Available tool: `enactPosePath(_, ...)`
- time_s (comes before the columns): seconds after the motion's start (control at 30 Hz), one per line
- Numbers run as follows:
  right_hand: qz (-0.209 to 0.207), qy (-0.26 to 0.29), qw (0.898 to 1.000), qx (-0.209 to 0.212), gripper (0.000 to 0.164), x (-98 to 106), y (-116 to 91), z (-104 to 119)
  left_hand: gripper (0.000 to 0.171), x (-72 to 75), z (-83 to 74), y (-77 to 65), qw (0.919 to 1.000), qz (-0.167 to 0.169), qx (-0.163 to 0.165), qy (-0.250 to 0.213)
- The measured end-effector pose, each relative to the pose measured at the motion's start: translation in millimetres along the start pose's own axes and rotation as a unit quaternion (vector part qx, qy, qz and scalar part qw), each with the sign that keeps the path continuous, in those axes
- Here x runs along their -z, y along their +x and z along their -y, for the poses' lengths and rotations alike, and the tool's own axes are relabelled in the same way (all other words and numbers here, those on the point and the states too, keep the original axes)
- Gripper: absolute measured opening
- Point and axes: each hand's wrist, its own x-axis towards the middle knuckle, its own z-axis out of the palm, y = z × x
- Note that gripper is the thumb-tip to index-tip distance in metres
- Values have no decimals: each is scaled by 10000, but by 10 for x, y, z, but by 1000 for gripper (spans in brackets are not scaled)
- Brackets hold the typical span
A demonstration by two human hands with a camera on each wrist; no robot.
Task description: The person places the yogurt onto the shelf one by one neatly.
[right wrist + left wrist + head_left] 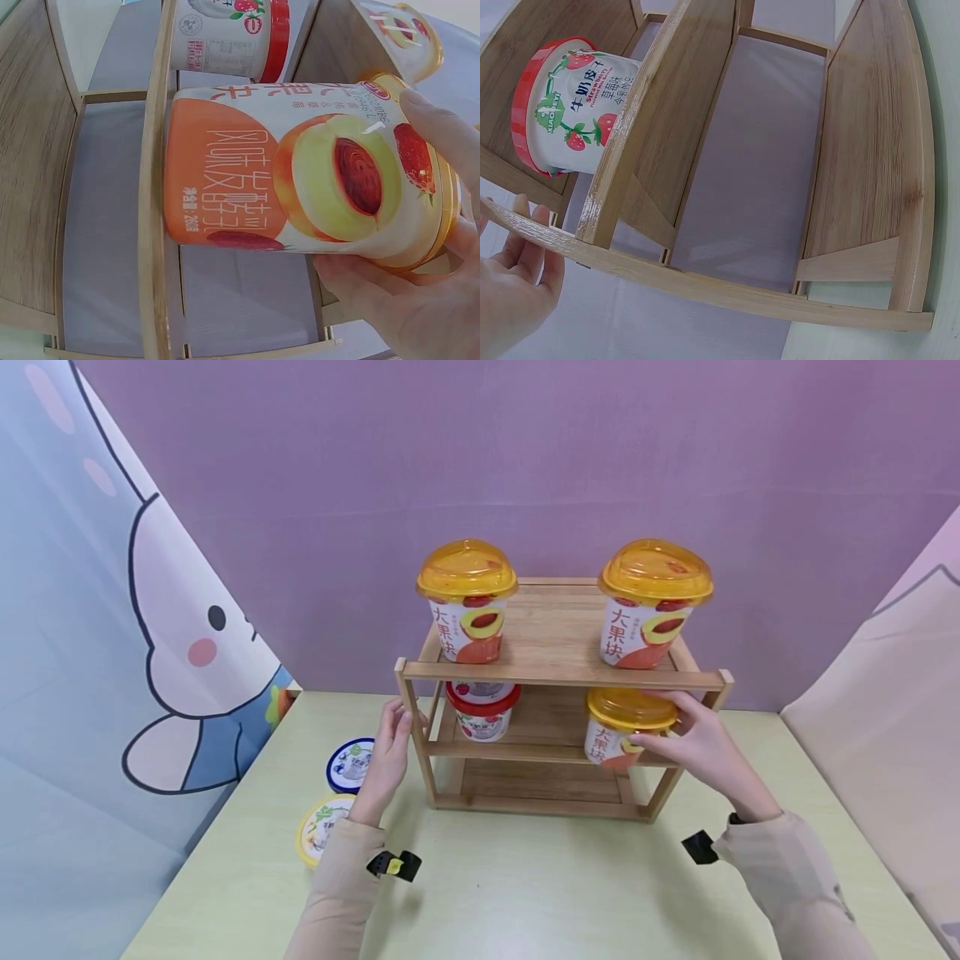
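A wooden three-tier rack (558,678) stands against the wall. My right hand (697,739) grips a peach-print yogurt cup (300,169) by its yellow-lidded end, thumb on one side and fingers on the other. This cup overlaps the front rail of the middle tier, near the rack's right end. My left hand (390,756) holds the left front post (697,289), fingers curled behind it. A red-rimmed strawberry cup (581,105) sits on the middle tier at the left. Up on the top tier are a left peach cup (468,610) and a right peach cup (651,610), both with domed lids.
Left of the rack, a blue-rimmed tub (350,766) and a yellow-rimmed tub (322,828) stand on the pale table (525,885), partly behind my left forearm. A purple cloth wall (555,468) hangs close behind the rack. The bottom tier (543,783) shows bare wood.
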Motion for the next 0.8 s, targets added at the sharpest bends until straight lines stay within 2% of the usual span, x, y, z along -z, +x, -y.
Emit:
enactPosePath(0.27,124,43,9996,-262,65,1,100,8,28,2,26,8,9999,23,-137,36)
enactPosePath(0.57,186,33,9997,-154,64,-12,227,-16,30,11,41,14,9999,13,-113,57)
enactPosePath(0.8,383,117,9991,-126,70,5,310,-54,28,6,12,13,10000,44,10,-45)
